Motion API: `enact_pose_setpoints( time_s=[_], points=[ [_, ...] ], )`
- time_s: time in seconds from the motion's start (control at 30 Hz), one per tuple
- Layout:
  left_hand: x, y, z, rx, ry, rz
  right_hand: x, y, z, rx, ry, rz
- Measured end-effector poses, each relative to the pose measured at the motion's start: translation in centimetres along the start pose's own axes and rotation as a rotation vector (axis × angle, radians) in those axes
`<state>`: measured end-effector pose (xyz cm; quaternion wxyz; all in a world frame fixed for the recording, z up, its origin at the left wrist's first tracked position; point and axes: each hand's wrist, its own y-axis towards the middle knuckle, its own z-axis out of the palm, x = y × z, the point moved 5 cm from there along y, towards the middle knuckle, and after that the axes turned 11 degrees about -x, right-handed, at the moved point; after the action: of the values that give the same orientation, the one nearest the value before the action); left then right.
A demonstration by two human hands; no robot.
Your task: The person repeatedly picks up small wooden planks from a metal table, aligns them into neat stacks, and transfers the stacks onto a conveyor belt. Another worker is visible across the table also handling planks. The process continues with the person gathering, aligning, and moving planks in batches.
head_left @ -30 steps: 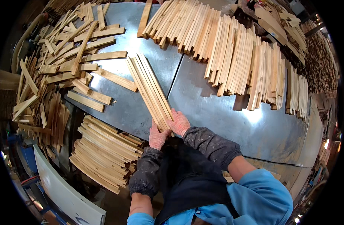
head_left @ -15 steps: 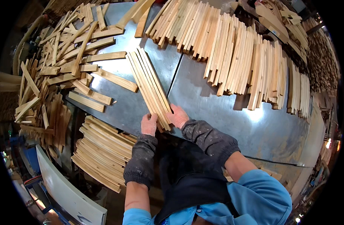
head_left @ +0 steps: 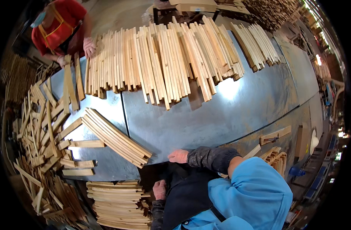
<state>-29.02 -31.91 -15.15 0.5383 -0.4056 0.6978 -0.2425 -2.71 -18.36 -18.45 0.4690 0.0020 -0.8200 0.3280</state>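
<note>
My right hand (head_left: 178,156), in a pinkish work glove, rests closed at the near edge of the metal table (head_left: 206,119), with nothing visible in it. My left hand (head_left: 159,189), gloved alike, hangs lower beside my dark apron, fingers curled and seemingly empty. A bundle of several wooden strips (head_left: 116,137) lies slanted on the table to the left of my right hand, apart from both hands. Left of my left hand, below the table edge, is a stack of wooden strips (head_left: 116,205).
A long row of wooden strips (head_left: 160,61) spans the far side. Jumbled wood pieces (head_left: 41,126) cover the left end. A co-worker in red (head_left: 68,23) stands far left, gloved hands at the wood. Slatted wooden pieces (head_left: 275,159) lie at the right.
Both my hands have let go of the strip bundle and drawn back from it, the left dropping below the table edge. My view has swung right; a co-worker now shows.
</note>
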Motion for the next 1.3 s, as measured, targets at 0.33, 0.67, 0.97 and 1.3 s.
enact_pose_setpoints(
  time_s=[0.33, 0.67, 0.97, 1.3],
  points=[
    [-9.8, 1.8, 7.5, 0.36, 0.164, -0.126, -4.3, -0.3, -2.6, 0.06, 0.561, 0.325],
    [-15.5, 1.8, 15.5, 0.441, 0.212, -0.145, -7.3, 0.2, -7.8, -0.009, 0.749, 0.561],
    [-19.3, 4.1, 19.2, 0.394, 0.057, -0.164, -5.6, 2.4, -20.6, -0.51, 1.42, 0.392],
    [-32.0, 7.6, 26.8, 0.294, -0.488, -0.102, -1.6, 10.6, -24.6, -0.802, 1.716, 0.377]
  ],
)
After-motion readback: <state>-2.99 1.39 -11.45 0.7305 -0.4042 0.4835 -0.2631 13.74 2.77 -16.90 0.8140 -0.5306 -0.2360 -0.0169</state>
